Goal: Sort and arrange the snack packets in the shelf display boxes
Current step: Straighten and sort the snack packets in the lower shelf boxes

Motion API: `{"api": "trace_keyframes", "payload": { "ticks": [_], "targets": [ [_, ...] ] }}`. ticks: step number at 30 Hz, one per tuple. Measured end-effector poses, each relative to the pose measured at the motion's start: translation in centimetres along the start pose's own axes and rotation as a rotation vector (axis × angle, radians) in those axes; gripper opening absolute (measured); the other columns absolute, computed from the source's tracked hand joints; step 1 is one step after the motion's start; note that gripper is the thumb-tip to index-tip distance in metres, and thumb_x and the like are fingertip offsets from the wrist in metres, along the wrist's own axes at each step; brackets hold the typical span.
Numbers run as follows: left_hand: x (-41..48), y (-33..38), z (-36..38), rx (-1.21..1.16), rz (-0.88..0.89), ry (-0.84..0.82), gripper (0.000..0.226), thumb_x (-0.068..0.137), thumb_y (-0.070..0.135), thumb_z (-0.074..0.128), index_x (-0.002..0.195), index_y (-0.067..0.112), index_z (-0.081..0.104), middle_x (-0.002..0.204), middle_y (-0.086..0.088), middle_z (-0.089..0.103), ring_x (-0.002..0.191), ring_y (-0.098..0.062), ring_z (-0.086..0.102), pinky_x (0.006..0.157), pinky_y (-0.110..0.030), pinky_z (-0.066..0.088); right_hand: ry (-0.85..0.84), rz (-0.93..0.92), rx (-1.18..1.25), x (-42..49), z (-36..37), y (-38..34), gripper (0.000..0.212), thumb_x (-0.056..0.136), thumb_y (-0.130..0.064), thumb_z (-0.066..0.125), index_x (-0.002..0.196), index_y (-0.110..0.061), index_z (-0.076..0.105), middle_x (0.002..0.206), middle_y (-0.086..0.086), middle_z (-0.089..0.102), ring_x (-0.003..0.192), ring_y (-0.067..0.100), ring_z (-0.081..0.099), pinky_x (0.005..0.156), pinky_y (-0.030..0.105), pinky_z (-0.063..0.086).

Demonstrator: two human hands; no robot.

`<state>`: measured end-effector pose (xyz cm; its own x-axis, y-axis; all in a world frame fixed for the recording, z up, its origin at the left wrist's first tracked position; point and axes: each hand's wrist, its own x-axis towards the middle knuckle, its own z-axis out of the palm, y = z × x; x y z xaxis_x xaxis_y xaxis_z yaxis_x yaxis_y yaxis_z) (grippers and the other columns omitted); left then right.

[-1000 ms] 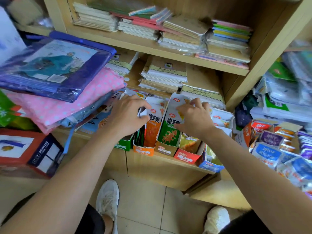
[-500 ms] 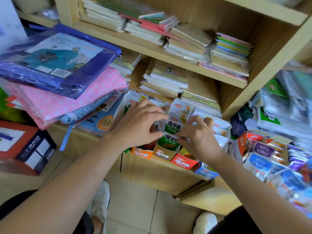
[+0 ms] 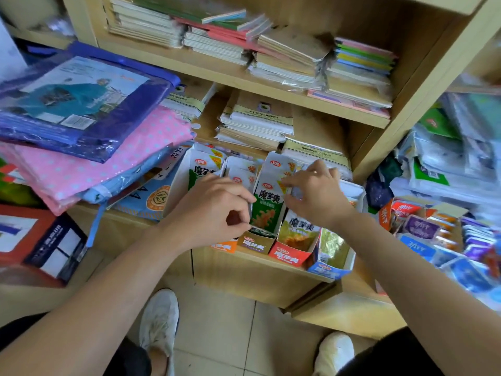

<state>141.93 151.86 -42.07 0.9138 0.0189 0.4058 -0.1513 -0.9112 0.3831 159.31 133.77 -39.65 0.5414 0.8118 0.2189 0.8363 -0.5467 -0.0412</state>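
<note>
Sorting stage, mid-task. A row of open-topped cardboard display boxes stood side by side along the front edge of the pale wooden shelf [image 3: 235,272], their raised lid flaps leaning toward the shelf's back. From the left these were a white-and-green box [image 3: 202,172], an orange-fronted box [image 3: 225,246], an olive-fronted box [image 3: 254,242] with a green printed flap, a red-fronted box [image 3: 291,255] and, nearest the shelf's right end, a blue-fronted box [image 3: 329,268]. The left hand [image 3: 211,213] hovered over the orange-fronted box with its fingers curled and its thumb tip drawn toward the forefinger. It was just beside the dark green snack packets [image 3: 260,231] at the front of the olive-fronted box; whether it pinched a packet or the box wall could not be told. The right hand [image 3: 318,198] lay over the rear of the red-fronted box, fingers loosely extended with their tips against the green flap, and nothing was visibly held. A loose heap of red, purple and blue snack packets [image 3: 423,232] lay unsorted beyond the shelf's right end. The step in hand appeared to be squaring up the packets and flaps of the middle boxes. The next move would probably call for one hand to steady a box while the other settled like packets upright without crumpling the thin flaps.
</note>
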Motion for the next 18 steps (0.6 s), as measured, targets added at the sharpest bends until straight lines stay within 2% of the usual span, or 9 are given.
{"api": "trace_keyframes", "payload": {
  "ticks": [3, 7, 9, 12, 16, 18],
  "targets": [
    [-0.1, 0.0, -0.1, 0.004, -0.004, 0.007, 0.014, 0.072, 0.032, 0.088, 0.068, 0.034, 0.075, 0.110, 0.020, 0.072, 0.098, -0.003, 0.060, 0.096, -0.031, 0.033, -0.165, 0.035, -0.202, 2.7, 0.4, -0.3, 0.027, 0.093, -0.049, 0.056, 0.104, -0.029, 0.070, 0.095, -0.002, 0.066, 0.115, 0.026, 0.036, 0.090, 0.042, 0.024],
    [-0.2, -0.3, -0.1, -0.015, -0.016, -0.002, 0.011, 0.074, 0.034, 0.086, 0.070, 0.035, 0.076, 0.111, 0.019, 0.072, 0.099, -0.004, 0.060, 0.094, -0.030, 0.032, -0.268, 0.085, -0.373, 5.1, 1.1, -1.2, 0.023, 0.087, -0.048, 0.065, 0.102, -0.032, 0.069, 0.095, -0.004, 0.061, 0.115, 0.025, 0.036, 0.091, 0.044, 0.028],
    [-0.3, -0.5, -0.1, -0.027, -0.023, -0.005, 0.010, 0.075, 0.035, 0.085, 0.072, 0.036, 0.076, 0.113, 0.019, 0.071, 0.102, -0.002, 0.059, 0.096, -0.029, 0.030, -0.234, 0.111, -0.360, 5.3, 1.6, -1.6, 0.022, 0.085, -0.043, 0.070, 0.104, -0.031, 0.067, 0.093, -0.004, 0.058, 0.115, 0.025, 0.039, 0.092, 0.043, 0.028],
    [-0.4, -0.5, -0.2, -0.036, -0.025, -0.005, 0.009, 0.077, 0.036, 0.085, 0.073, 0.036, 0.077, 0.114, 0.019, 0.071, 0.102, 0.001, 0.056, 0.097, -0.025, 0.026, -0.089, 0.135, -0.300, 4.9, 2.5, -1.3, 0.024, 0.083, -0.031, 0.074, 0.105, -0.025, 0.066, 0.091, -0.001, 0.063, 0.110, 0.026, 0.043, 0.089, 0.042, 0.027],
    [-0.5, -0.3, -0.4, -0.044, -0.026, 0.008, 0.007, 0.078, 0.036, 0.084, 0.075, 0.036, 0.078, 0.114, 0.019, 0.071, 0.103, 0.001, 0.058, 0.099, -0.028, 0.029, -0.068, 0.138, -0.300, 4.6, 2.6, -1.3, 0.008, 0.084, -0.031, 0.073, 0.087, -0.029, 0.066, 0.089, -0.003, 0.067, 0.105, 0.024, 0.041, 0.086, 0.041, 0.025],
    [-0.4, -0.2, -0.3, -0.044, -0.028, 0.015, 0.007, 0.079, 0.037, 0.083, 0.075, 0.035, 0.078, 0.114, 0.020, 0.071, 0.104, 0.001, 0.058, 0.098, -0.027, 0.029, -0.082, 0.138, -0.241, 4.7, 2.3, -1.3, 0.010, 0.085, -0.030, 0.072, 0.078, -0.030, 0.064, 0.085, -0.005, 0.066, 0.105, 0.023, 0.041, 0.086, 0.040, 0.025]
  ]
}}
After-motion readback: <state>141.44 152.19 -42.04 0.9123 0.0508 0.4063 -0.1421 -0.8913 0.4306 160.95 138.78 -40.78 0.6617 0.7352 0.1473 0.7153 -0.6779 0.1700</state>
